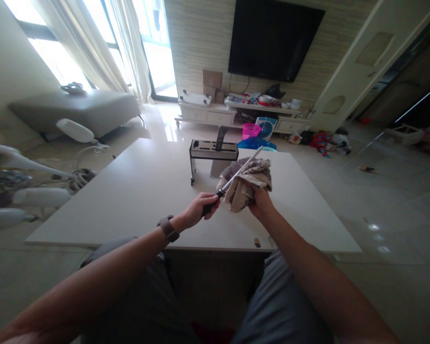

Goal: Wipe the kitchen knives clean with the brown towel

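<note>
My left hand is closed around the black handle of a sharpening steel. Its thin pale rod slants up and to the right, lying against a brown and beige cloth. Bunched in my right hand, the cloth spreads around the rod's lower side; the right fingers are mostly hidden behind it. Just beyond my hands stands a knife rack with a metal top and dark frame. A dark knife handle sticks up from it, and a broad blade hangs below its top, partly behind the cloth.
The rack stands on a white table; a small yellow and black item lies near its front edge. Beyond the table are a pink basket and a low white cabinet with bowls. White lamp-like parts stand at the left.
</note>
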Demonstrator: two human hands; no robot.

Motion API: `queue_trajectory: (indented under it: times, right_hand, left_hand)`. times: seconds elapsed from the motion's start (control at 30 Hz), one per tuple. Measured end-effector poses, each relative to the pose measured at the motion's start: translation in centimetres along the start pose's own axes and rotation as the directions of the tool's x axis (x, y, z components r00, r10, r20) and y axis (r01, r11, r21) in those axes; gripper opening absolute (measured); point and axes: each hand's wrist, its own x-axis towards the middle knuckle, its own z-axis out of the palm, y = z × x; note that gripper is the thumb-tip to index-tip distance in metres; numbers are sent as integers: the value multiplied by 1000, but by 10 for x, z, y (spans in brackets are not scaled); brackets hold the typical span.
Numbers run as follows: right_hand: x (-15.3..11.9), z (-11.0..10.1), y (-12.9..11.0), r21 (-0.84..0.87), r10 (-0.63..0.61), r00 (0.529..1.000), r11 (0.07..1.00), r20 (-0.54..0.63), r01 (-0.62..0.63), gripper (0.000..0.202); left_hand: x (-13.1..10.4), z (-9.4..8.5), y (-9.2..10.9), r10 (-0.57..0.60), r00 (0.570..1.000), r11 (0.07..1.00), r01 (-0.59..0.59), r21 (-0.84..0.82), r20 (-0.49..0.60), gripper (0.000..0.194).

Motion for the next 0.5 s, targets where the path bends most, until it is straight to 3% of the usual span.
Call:
queue_trajectory:
  times: [0.17, 0.5]
  right_hand:
    - [-21, 15, 20, -61, 39, 995, 998, 90, -33, 34]
    - [-19, 11, 20, -67, 44, 999, 997, 21, -43, 33]
  left_hand:
    - [0, 1, 1, 78, 997, 979, -77, 188, 1, 35]
    - [0, -1, -1, 146, 989, 910, -149, 387, 36, 27]
